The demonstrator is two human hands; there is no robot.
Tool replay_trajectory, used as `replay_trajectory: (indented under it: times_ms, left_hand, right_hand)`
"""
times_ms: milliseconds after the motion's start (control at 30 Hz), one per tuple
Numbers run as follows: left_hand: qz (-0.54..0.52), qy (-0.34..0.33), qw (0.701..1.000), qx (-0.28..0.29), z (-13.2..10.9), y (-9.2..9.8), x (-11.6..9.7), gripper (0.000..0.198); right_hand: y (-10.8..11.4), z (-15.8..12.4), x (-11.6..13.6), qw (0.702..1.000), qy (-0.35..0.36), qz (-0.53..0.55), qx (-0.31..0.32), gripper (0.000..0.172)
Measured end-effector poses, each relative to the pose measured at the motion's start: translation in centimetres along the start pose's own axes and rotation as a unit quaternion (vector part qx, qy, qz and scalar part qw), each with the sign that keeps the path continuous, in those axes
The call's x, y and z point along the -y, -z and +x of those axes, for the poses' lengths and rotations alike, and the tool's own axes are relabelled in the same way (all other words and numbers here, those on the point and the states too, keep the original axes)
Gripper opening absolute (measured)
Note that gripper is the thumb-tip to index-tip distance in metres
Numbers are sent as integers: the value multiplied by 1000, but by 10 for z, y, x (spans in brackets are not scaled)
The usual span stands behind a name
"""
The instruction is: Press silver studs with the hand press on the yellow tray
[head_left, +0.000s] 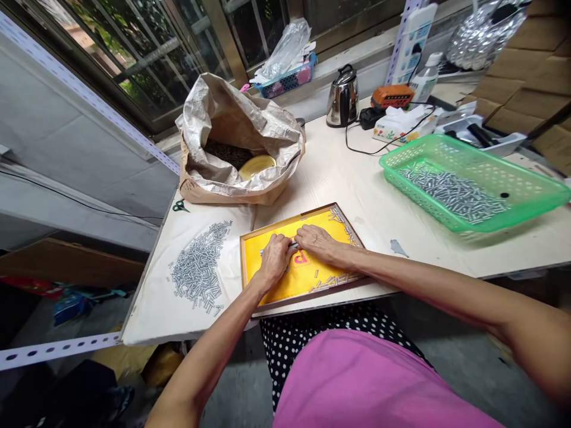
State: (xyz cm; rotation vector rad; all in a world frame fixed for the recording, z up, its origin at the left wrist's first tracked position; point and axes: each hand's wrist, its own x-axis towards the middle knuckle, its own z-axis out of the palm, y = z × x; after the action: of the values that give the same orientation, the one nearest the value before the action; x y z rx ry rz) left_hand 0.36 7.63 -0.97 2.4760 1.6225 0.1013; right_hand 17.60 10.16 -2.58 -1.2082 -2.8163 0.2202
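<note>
A wooden-framed tray (pixel 244 261) with a yellow bottom lies at the table's front edge. Both hands rest in it, side by side. My left hand (pixel 275 257) is curled, its fingers pressed on a small bunch of grey metal pins (pixel 292 244) in the tray's middle. My right hand (pixel 316 241) lies over the same bunch, fingers bent down onto the pins. More loose pins (pixel 333 279) line the tray's right and front sides. A heap of the same pins (pixel 200 268) lies on the table left of the tray.
A green plastic basket (pixel 526 205) with many pins stands at the right. A crumpled paper sack (pixel 241 139) holding a yellow scoop sits behind the tray. Small scissors (pixel 180 206), a kettle (pixel 342 97), a tissue box (pixel 397 125) and cables are further back.
</note>
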Motion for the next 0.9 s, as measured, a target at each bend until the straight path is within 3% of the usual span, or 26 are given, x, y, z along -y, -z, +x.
replay_trajectory:
  times_ms: [133,233,333,433,533,700,767,900]
  left_hand:
    - [-12,27,999,-12,4,-1,6,28]
    - [-62,48,997,3,8,7,17,42]
    - [-138,88,987,-5,6,20,33,36]
    - [-149,152,974,-82,-11,37,53,31]
    - [-78,230,960,-140,-41,53,83,28]
    - [5,398,906,-146,-93,64,138,26]
    - [26,409,904,-123,-104,61,152,25]
    - [67,356,926,-101,-103,47,162,27]
  right_hand:
    - [-2,-1,-6,999,9,11,-42,20]
    - [-3,-5,-6,995,39,1,-89,25]
    - [-1,-10,1,996,67,-16,-60,20]
    - [0,-17,10,998,56,-2,-39,15]
    - [0,-31,16,995,47,35,-77,22]
    - [-6,-70,7,987,15,64,-147,25]
    - [-7,-83,1,985,-11,63,-159,23]
    - [-5,-90,7,984,-12,74,-160,20]
